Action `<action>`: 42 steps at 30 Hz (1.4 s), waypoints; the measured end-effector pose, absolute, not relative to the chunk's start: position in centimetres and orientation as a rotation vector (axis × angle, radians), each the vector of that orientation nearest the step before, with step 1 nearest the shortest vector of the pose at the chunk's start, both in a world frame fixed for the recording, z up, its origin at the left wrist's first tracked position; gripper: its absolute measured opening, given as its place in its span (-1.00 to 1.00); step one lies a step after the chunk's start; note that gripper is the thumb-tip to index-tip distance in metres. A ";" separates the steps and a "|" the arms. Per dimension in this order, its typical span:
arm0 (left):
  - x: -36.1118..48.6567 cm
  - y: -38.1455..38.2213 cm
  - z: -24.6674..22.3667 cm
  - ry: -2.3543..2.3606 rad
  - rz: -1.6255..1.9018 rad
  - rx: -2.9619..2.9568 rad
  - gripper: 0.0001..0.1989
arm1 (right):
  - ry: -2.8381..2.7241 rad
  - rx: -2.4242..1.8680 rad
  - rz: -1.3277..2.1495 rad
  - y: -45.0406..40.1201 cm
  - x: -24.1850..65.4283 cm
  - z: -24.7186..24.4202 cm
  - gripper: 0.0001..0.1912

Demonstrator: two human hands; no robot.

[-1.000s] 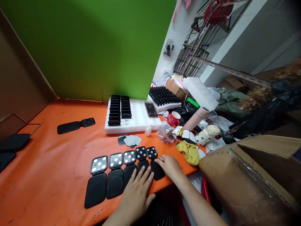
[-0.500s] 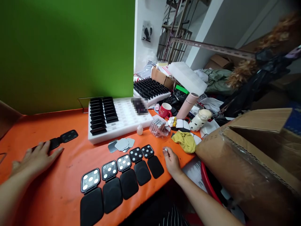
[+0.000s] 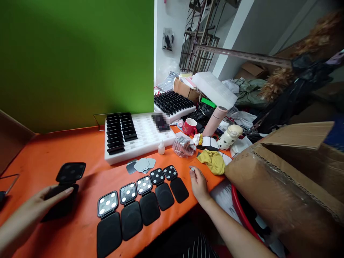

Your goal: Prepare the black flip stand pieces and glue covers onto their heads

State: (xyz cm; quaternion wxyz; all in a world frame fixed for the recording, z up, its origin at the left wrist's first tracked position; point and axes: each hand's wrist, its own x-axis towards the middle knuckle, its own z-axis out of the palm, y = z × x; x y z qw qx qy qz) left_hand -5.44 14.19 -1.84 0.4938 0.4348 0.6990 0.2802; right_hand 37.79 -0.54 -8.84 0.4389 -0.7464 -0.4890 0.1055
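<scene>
My left hand (image 3: 37,208) grips an unfolded black hinged case (image 3: 71,172) by its lower panel, raised above the table at the left. Its upper panel has faint round spots. My right hand (image 3: 199,184) is closed near the table's right edge, pinching a small silvery piece (image 3: 192,168); its exact kind is too small to tell. Between the hands lies a slanting row of several open black cases (image 3: 109,231), their upper panels dotted with pale round discs (image 3: 108,202). Behind them is a small pile of grey rounded-square plates (image 3: 141,165).
A white foam tray (image 3: 146,145) holds black cases in its left slots. Near it are a small dropper bottle (image 3: 161,148), a plastic bag of small pieces (image 3: 183,146), a red mug (image 3: 190,126) and a yellow cloth (image 3: 212,161). A large cardboard box (image 3: 258,186) stands at the right.
My left hand has picked up the black case that lay on the table and brought it nearer to me. My right hand stays almost in place, still pinched.
</scene>
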 end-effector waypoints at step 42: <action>11.6 -6.4 -6.0 1.127 0.649 1.557 -0.38 | -2.072 -1.771 0.666 -4.8 25.5 1.4 -0.70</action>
